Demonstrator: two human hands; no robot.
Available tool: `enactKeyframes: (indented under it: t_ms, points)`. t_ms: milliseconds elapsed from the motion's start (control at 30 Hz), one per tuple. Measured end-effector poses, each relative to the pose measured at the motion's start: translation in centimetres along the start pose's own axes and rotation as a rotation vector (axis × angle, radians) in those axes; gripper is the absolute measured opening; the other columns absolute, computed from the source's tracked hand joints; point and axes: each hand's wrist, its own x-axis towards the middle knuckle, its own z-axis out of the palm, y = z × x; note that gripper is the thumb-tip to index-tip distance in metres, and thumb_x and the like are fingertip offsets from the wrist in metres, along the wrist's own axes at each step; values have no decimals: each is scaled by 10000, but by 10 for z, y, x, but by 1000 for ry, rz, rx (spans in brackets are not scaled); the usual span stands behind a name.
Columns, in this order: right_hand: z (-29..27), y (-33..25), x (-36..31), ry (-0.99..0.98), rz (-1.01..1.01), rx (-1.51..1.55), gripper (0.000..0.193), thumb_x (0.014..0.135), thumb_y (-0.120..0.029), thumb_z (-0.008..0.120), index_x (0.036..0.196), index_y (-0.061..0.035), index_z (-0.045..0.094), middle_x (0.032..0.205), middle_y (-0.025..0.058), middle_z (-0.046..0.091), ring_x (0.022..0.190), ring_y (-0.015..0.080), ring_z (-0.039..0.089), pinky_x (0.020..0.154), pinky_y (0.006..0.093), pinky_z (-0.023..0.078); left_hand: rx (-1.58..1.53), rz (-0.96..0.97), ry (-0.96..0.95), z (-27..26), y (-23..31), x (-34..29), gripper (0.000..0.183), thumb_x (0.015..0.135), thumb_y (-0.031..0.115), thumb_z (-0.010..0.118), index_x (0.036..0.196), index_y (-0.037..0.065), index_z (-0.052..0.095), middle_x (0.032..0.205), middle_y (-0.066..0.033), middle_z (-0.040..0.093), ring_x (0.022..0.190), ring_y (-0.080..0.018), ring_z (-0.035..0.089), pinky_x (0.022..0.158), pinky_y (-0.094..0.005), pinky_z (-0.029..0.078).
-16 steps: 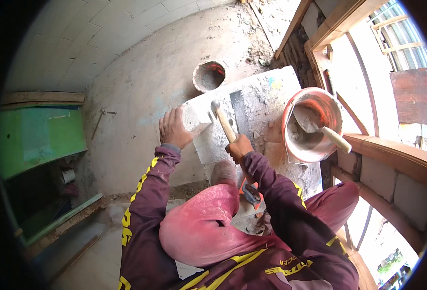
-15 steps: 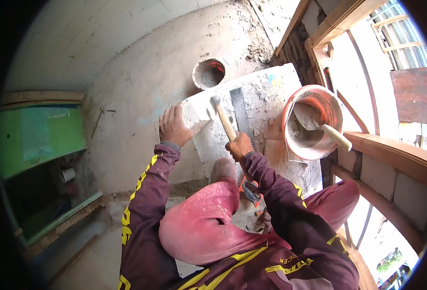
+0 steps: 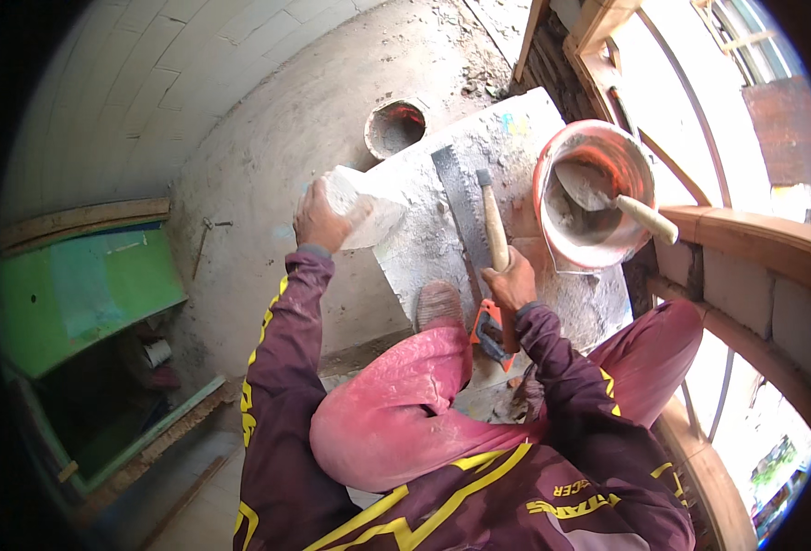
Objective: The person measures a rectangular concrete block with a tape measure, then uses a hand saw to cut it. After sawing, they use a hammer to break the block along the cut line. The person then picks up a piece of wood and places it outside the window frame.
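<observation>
My left hand point(image 3: 323, 220) is closed around the left side of a pale lightweight concrete block point(image 3: 373, 220), tilted at the left edge of a dusty white slab point(image 3: 534, 115). My right hand point(image 3: 513, 280) grips the wooden handle of a hammer point(image 3: 495, 220), its dark head pointing away from me over the slab. Beneath the hammer lies a handsaw point(image 3: 461, 202) with a grey blade; its orange and black handle point(image 3: 491, 335) is close to my right wrist. My shoe point(image 3: 439, 303) rests at the slab's near edge.
An orange-rimmed bucket point(image 3: 543, 197) of grey mortar stands right of the slab, a trowel point(image 3: 646, 219) leaning in it. A smaller mortar-crusted bucket point(image 3: 396, 129) is beyond. Another hammer point(image 3: 205, 239) lies on the floor near a green panel point(image 3: 84, 294). Timber framing point(image 3: 745, 239) runs along the right.
The block in my left hand has been tilted up and shifted left. My right hand has moved the hammer to the right, away from the block and over the saw blade.
</observation>
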Motion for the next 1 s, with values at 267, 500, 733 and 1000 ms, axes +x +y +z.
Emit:
enactKeyframes:
  t_ms: [267,500,733,1000]
  points:
    - [-12,20,-22,-37,-91,-62,399,744,-171,677,1089,16,607,950,284,685,951,448,678,838,470,523,-574,-304,-203,16,-64,21,1206,739,521,843,1560,3,127,1303,-271,567,1107,-311,643,966,-356,505]
    - [2,27,-32,-101,-41,121,475,756,-191,679,1173,3,561,968,306,682,956,500,654,868,498,516,-698,-326,-116,0,-9,-36,1089,709,532,856,1451,-29,291,1341,-294,499,1251,-408,532,1082,-520,411]
    - [-5,35,-11,193,-140,-370,606,790,-243,715,1323,-50,499,959,271,685,916,473,665,794,545,527,-871,-539,-261,-16,14,-35,923,756,619,772,1269,-63,422,1256,-262,526,1101,-406,618,838,-561,565]
    - [-6,68,31,436,-380,-659,836,739,-151,714,1479,-20,347,937,235,681,852,447,674,804,556,532,-895,-508,-642,-14,-26,-10,925,821,619,692,1475,37,395,1423,-219,467,1186,-430,583,917,-602,525]
